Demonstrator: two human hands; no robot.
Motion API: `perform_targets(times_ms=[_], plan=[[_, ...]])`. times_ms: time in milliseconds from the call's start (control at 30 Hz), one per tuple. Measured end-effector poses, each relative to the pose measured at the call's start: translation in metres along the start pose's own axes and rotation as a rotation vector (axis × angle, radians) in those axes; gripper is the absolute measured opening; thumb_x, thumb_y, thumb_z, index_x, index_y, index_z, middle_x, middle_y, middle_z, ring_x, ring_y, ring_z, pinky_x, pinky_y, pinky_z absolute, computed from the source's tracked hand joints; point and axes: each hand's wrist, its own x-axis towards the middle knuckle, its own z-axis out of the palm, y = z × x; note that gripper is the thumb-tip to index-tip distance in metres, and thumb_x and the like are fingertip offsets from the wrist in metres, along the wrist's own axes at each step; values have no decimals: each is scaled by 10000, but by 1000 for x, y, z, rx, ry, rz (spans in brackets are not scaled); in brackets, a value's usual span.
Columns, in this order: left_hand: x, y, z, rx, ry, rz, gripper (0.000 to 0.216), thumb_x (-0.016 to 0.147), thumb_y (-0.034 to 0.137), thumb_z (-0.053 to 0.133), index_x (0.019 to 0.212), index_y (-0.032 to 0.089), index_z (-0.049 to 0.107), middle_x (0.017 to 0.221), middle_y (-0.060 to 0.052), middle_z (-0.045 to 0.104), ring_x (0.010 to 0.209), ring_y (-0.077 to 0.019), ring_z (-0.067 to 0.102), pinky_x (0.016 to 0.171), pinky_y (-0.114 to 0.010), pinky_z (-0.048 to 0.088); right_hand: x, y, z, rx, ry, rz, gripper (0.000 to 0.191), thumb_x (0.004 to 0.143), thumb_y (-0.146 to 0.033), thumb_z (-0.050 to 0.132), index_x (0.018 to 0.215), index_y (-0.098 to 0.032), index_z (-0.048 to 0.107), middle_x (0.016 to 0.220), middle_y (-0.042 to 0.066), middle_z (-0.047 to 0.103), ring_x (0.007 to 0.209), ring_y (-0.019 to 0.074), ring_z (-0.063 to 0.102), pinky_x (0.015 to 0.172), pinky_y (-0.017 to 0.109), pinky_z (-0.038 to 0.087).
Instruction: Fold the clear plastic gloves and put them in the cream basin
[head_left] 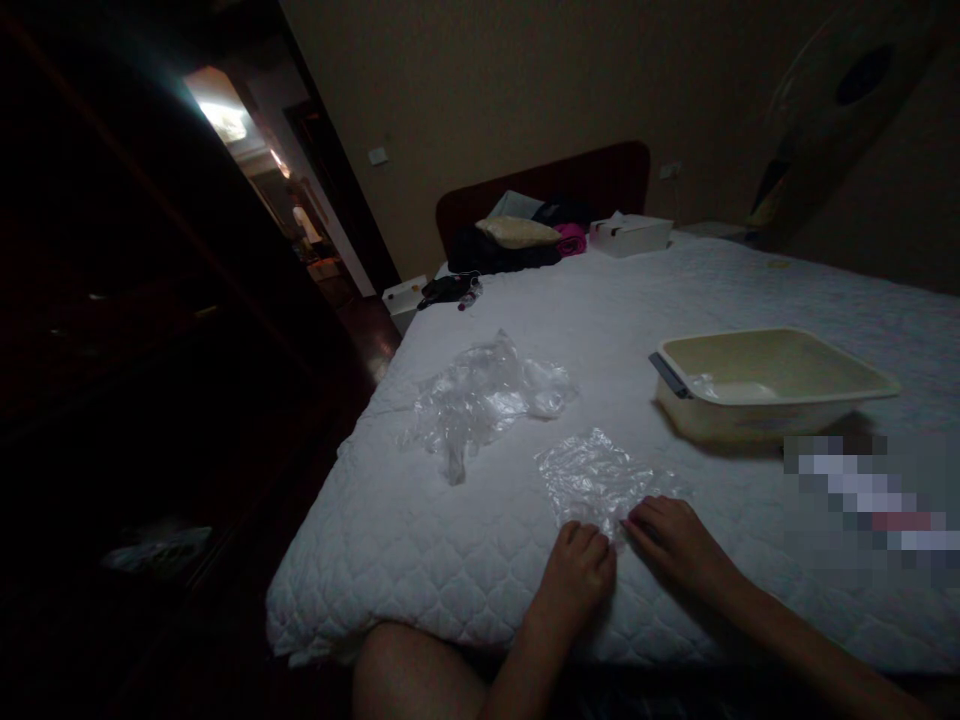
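Observation:
A crinkled clear plastic bag (pixel 592 470) lies spread on the white quilted bed (pixel 450 560). At its near edge my left hand (pixel 581 570) is closed, fingers curled onto the plastic. My right hand (pixel 675 540) pinches the same bag at its near right side, thumb and forefinger together. The two hands are close to each other, low over the mattress. Farther off to the left rests a larger heap of crumpled clear plastic (pixel 487 390), touched by neither hand.
A cream plastic basin (pixel 772 420) with a grey handle stands on the bed at right, some clear plastic inside. Clothes and a pillow (pixel 517 232) lie near the headboard (pixel 622 165), beside a white box (pixel 631 235). The bed's left edge drops to a dark floor.

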Motion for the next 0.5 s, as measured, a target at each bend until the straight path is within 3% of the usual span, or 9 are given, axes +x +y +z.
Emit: perform_targets(times_ms=[200, 367, 500], plan=[[-2, -1, 1, 24, 78, 12, 103, 874, 171, 488, 941, 158, 565, 950, -52, 610, 1014, -194, 530, 840, -346, 421, 4, -1, 5, -28, -4, 51, 179, 843, -304, 470, 779, -185, 587, 727, 39, 631, 711, 193, 578, 681, 326, 382], [-1, -1, -3, 36, 165, -19, 83, 860, 156, 476, 849, 170, 557, 915, -70, 623, 906, -184, 571, 751, -328, 450, 3, 3, 2, 83, 49, 89, 214, 844, -345, 466, 864, -185, 607, 786, 50, 662, 748, 197, 606, 706, 329, 423], [2, 2, -10, -23, 191, -49, 184, 842, 234, 487, 992, 150, 554, 1005, -94, 619, 983, -208, 548, 822, -356, 444, 1, 13, -6, 128, 59, 85, 244, 875, -325, 414, 916, -183, 608, 885, 71, 675, 830, 209, 617, 768, 353, 447]])
